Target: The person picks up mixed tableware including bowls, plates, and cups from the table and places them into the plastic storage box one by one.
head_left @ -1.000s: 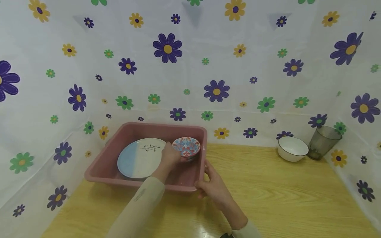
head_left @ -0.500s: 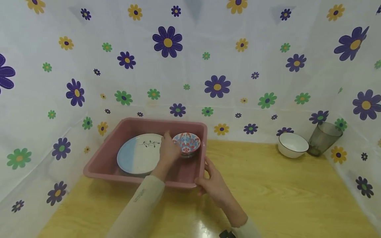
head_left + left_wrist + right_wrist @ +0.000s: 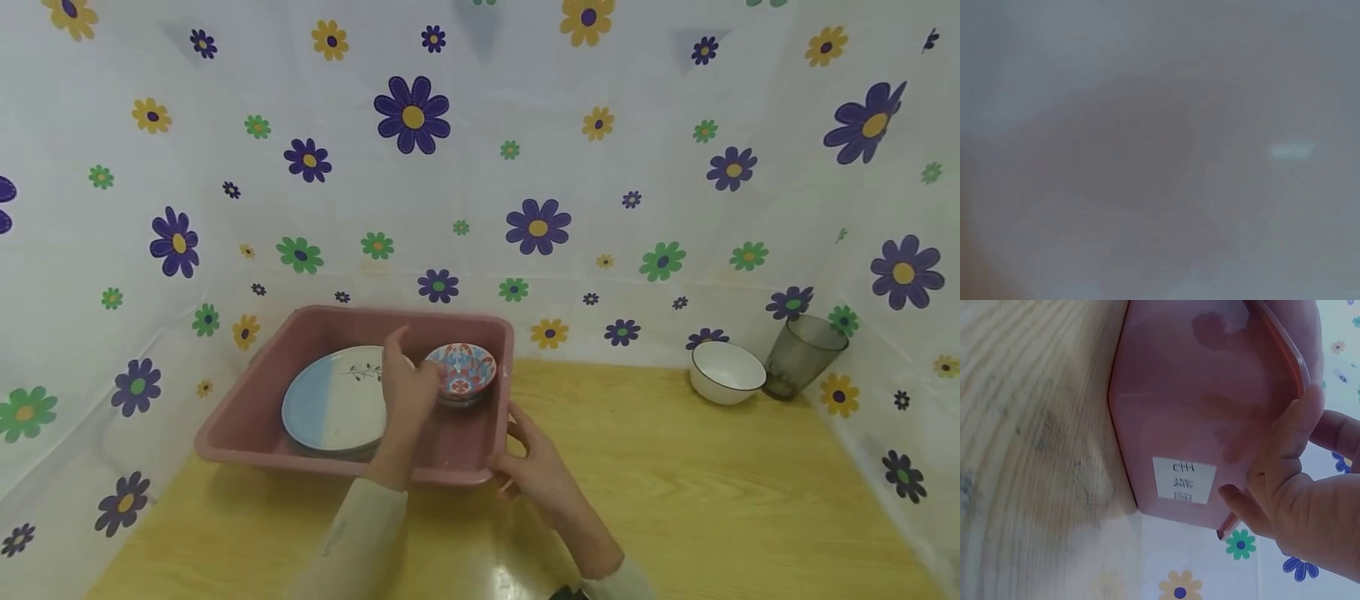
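A small bowl (image 3: 462, 367), patterned red, blue and white, sits inside the right edge of the pink tub (image 3: 459, 440); the left hand (image 3: 406, 392) spreads beside it, the right hand (image 3: 542, 471) grips the rim.

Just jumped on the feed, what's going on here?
A person has their left hand inside a pink tub, by a blue-and-white plate and a patterned bowl; whether it touches either is unclear. The right hand holds the tub's right side. Outside the tub, on the wooden table, a dark-rimmed white bowl stands beside a grey tumbler.
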`<state>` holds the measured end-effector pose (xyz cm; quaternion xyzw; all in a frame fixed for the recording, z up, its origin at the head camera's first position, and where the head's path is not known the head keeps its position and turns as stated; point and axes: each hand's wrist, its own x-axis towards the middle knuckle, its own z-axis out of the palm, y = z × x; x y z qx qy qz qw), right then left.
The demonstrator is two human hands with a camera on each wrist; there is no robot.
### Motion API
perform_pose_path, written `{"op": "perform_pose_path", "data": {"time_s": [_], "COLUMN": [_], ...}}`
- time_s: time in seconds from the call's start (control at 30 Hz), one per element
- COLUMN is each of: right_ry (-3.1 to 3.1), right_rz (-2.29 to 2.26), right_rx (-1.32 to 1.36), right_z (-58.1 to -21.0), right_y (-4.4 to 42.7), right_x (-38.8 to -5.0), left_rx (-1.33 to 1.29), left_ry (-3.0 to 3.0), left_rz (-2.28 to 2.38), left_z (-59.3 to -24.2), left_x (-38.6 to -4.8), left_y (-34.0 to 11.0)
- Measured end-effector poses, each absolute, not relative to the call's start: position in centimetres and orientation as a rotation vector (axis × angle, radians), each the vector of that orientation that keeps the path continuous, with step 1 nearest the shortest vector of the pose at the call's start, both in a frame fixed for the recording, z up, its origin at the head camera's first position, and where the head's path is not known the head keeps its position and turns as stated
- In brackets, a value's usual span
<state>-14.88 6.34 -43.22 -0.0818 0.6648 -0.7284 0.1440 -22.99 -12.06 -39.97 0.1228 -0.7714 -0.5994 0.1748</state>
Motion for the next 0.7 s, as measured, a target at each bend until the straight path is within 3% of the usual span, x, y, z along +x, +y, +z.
{"op": "perform_pose_path", "data": {"time_s": [0.27, 0.7], "right_ry": [1.992, 1.835], "right_rz": [-2.089, -2.361], "right_rx": [-0.149, 0.181], "right_z": [-43.1, -42.1], "right_y": [7.9, 14.5], "right_x": [-15.5, -17.5], "left_rx": [0.405, 0.252], "left_ry": [-1.958, -1.819], "left_rz": [-1.976, -2.042], "left_z": [-39.7, -38.3], "left_x": [-19.9, -17.5], "left_y": [-11.2, -9.8]}}
